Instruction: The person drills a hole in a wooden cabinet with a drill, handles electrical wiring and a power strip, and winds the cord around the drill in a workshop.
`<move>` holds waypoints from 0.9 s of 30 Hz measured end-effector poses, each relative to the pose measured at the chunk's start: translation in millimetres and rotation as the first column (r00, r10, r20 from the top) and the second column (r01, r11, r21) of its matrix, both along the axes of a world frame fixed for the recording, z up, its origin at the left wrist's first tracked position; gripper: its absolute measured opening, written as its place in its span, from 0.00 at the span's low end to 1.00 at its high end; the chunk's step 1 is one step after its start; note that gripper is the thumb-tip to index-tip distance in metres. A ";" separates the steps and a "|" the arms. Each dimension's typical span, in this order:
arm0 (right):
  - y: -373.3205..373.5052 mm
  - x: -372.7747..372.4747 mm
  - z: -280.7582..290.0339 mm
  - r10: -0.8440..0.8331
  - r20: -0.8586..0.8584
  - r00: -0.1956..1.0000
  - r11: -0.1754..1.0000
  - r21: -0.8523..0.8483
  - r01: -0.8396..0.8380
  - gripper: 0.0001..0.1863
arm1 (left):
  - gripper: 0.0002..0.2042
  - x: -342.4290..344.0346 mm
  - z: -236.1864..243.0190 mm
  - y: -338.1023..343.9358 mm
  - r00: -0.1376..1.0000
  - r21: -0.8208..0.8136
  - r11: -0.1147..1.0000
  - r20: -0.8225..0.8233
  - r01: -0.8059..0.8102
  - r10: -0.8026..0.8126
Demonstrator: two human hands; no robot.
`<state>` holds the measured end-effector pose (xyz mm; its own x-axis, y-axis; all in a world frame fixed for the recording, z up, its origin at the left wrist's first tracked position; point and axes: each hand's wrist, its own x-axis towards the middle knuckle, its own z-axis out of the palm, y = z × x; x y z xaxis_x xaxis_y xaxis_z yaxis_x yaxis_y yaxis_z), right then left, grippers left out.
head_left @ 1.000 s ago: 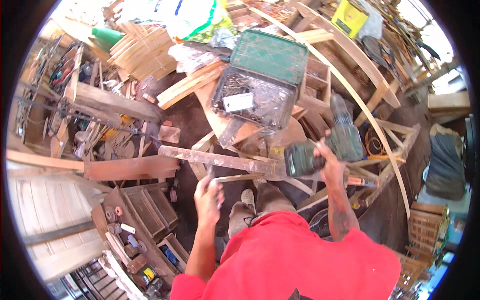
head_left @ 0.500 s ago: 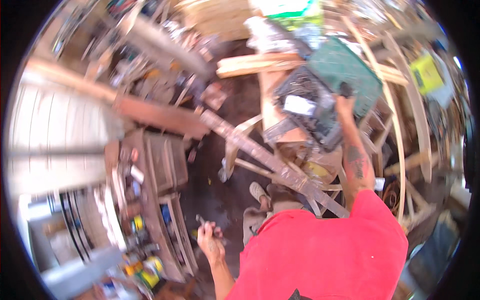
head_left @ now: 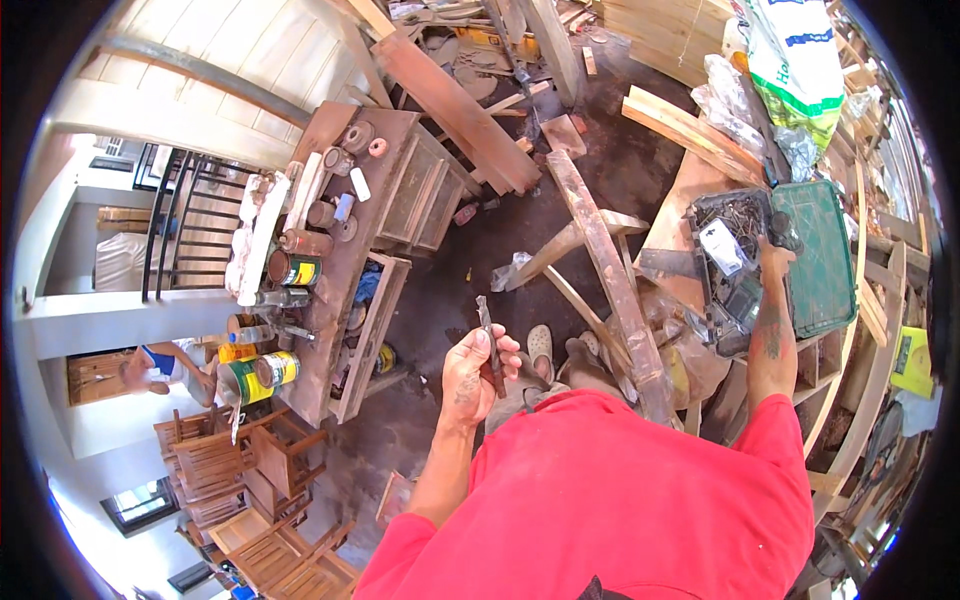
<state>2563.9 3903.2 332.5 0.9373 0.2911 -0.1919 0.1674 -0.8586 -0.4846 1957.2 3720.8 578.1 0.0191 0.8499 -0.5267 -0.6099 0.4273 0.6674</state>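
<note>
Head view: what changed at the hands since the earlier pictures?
The view swung left. The right hand, which held a green drill, moved forward to the open case and is now at a dark object; I cannot tell whether that is the drill. The left hand still holds a thin dark rod; the case stays open.

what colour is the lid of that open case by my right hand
The lid is dark green; it shows best in the head view.
</note>
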 end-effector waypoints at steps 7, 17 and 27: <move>-28.1 -24.7 16.6 0.167 0.197 0.966 0.985 -0.078 -0.154 0.57 | 0.11 6.9 3.0 16.6 0.990 0.079 0.992 0.091 0.097 -0.104; -233.2 -366.4 214.7 0.655 -0.064 0.753 0.535 0.743 -0.402 0.18 | 0.13 69.5 -32.2 52.3 0.601 0.232 0.681 0.334 0.694 -0.726; -475.8 -501.0 246.9 -0.155 -0.303 0.940 0.631 0.702 0.330 0.24 | 0.26 121.3 -47.3 -153.5 -0.056 0.418 -0.134 -0.194 0.899 -0.979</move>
